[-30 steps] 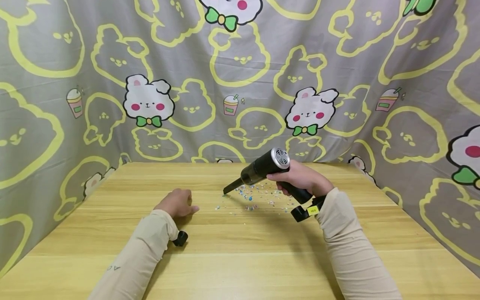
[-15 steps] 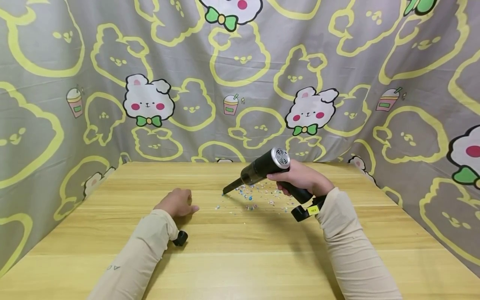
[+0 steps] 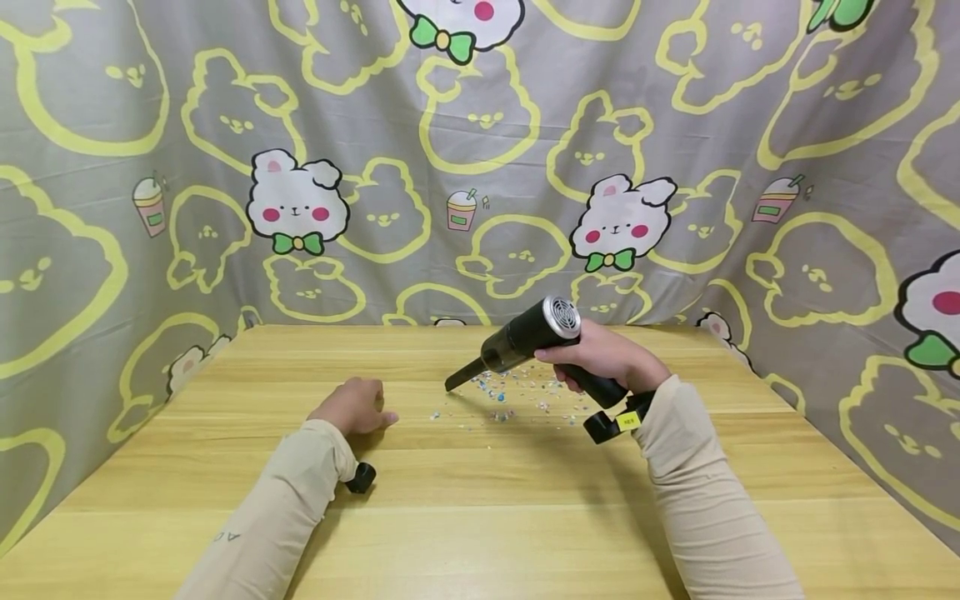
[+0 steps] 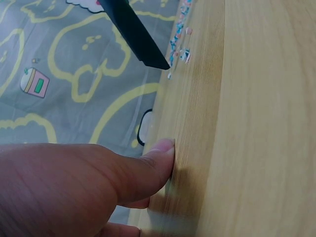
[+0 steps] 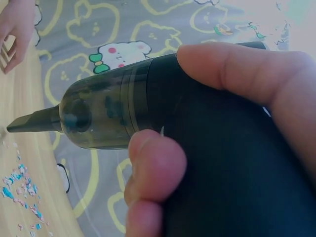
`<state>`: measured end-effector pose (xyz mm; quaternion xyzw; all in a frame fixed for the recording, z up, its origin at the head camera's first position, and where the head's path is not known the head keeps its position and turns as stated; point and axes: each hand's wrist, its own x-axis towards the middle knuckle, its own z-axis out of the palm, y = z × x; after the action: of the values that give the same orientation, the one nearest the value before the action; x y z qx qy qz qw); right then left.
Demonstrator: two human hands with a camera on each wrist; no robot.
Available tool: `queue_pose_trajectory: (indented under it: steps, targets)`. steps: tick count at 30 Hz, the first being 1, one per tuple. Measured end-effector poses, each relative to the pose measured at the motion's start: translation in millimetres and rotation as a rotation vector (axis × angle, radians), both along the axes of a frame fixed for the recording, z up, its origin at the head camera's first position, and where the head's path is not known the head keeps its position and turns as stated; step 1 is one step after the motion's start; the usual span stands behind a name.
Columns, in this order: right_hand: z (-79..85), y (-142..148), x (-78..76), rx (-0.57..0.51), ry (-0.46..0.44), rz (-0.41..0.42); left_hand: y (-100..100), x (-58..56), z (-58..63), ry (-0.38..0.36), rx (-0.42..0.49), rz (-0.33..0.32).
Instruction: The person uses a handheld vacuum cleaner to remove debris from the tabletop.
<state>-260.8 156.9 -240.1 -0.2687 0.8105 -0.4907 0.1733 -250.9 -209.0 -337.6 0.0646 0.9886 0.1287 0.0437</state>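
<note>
My right hand grips the handle of a black handheld vacuum cleaner, fingers wrapped round it and thumb along the body. Its narrow nozzle slants down to the left, the tip right at the tabletop. Through the smoky clear dust cup some bluish bits show in the right wrist view. Small blue, pink and white scraps lie scattered beneath and to the right of the nozzle. My left hand rests on the table left of them, fingers loosely bent, holding nothing; its thumb lies near the wood.
The wooden table fills the lower view. A grey curtain with yellow outlines and white cartoon heads hangs behind it and along both sides. Black wrist cameras sit on both cuffs, the right one close beneath the vacuum's handle.
A small blue scrap at the nozzle's tip no longer shows there. The vacuum has shifted only very slightly; the left hand stays where it was.
</note>
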Motion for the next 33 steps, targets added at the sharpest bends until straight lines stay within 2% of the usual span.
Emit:
queue_pose_trajectory:
  steps: [33]
  targets:
    - [7.2,2,10.7,0.051,0.073,0.087,1,-0.6,-1.6,0.006,-0.006,0.005]
